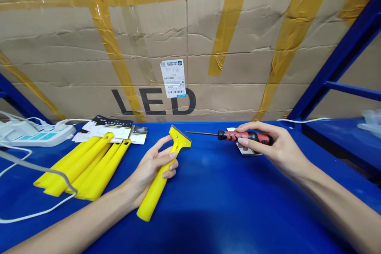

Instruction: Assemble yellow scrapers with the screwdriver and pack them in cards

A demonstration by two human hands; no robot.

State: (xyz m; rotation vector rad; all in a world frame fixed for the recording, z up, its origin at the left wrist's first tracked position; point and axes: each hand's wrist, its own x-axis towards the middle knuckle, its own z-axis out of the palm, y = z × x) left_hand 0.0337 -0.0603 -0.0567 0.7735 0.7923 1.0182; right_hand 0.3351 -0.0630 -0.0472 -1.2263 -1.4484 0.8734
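Observation:
My left hand (160, 162) is closed around a yellow scraper (156, 190), tilted so its wide head with a dark blade edge and small screws points up. In my right hand (270, 139) is a screwdriver (232, 135) with a red and black handle. Its thin shaft points left toward the scraper head, and a small gap separates the two. Beneath the screwdriver handle, a white card (247, 151) lies on the table, partly hidden by the hand. Several yellow handles (86, 162) lie to the left of my left hand.
Printed packaging cards (113, 129) rest at the top of the yellow handles. A white power strip (44, 137) with loose cables (64, 176) sits at the left of the blue table (214, 202). A taped cardboard box (226, 87) stands behind, between blue metal posts (336, 55).

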